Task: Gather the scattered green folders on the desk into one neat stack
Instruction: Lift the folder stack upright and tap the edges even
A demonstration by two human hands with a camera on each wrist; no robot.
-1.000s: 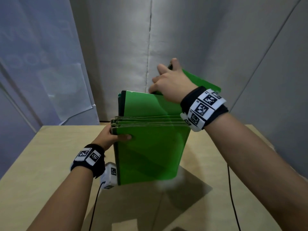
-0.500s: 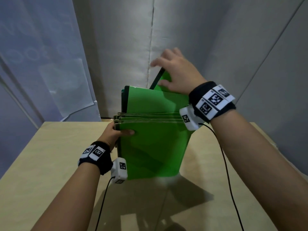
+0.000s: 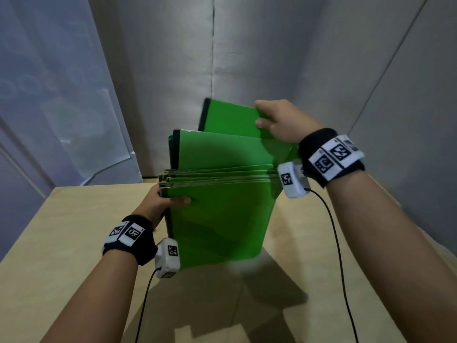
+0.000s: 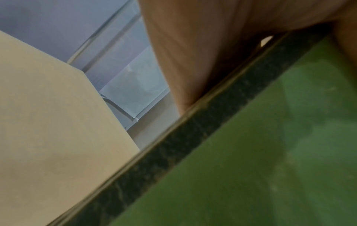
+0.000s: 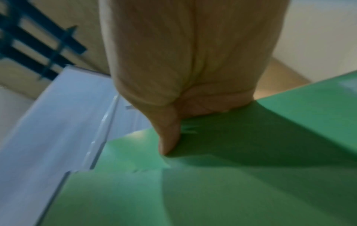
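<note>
The left hand (image 3: 160, 204) grips the upright stack of green folders (image 3: 220, 219) above the desk (image 3: 61, 231), its fingers hidden behind. The right hand (image 3: 282, 122) pinches one folder (image 3: 230, 118), now raised higher.

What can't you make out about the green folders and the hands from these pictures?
- Folder count: head view shows the bundle edge-on, its layers too thin to tell apart.
- Left hand fingers: hidden behind the bundle; the left wrist view is blurred.
- Right hand fingertips: behind the raised folder.
- Bundle's bottom edge on the desk: blurred.
</note>
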